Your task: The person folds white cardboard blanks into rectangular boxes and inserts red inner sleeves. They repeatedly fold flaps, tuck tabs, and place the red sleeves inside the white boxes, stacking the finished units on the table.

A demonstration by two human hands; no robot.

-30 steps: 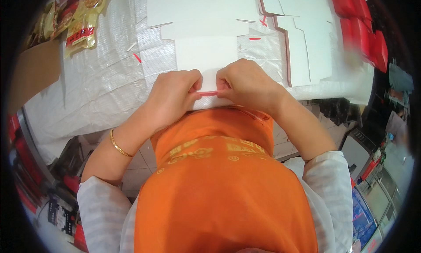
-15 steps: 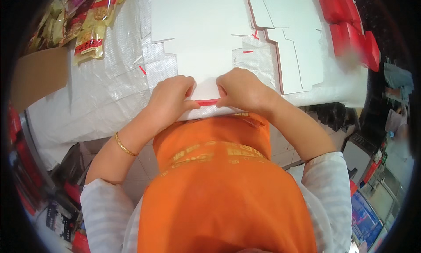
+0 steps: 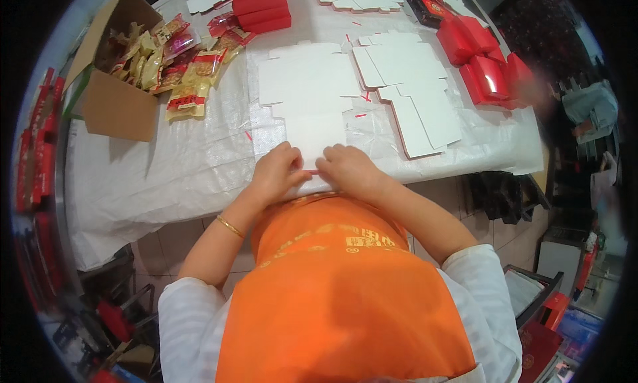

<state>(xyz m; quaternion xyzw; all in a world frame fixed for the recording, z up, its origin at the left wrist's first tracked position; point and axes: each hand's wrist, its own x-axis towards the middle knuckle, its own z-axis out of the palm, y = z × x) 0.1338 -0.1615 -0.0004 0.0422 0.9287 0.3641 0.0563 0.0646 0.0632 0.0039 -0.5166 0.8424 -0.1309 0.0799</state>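
Observation:
A flat, unfolded white cardboard box blank (image 3: 309,84) lies on the table in front of me, its narrow end toward my body. My left hand (image 3: 278,172) pinches the left part of that near end between thumb and curled fingers. My right hand (image 3: 352,173) grips the same end a little to the right. A thin red strip of the blank's edge shows between the two thumbs, folded up. The fingertips partly cover the edge.
A stack of white blanks (image 3: 415,94) lies to the right, with folded red boxes (image 3: 485,77) beyond it. More red boxes (image 3: 262,14) are piled at the back. At the left, a cardboard carton (image 3: 119,107) spills snack packets (image 3: 189,94). White sheeting (image 3: 193,164) covers the table.
My view has shifted, showing more of the table's far side. My thumbs have come closer together along the near edge of the blank, which both hands still grip.

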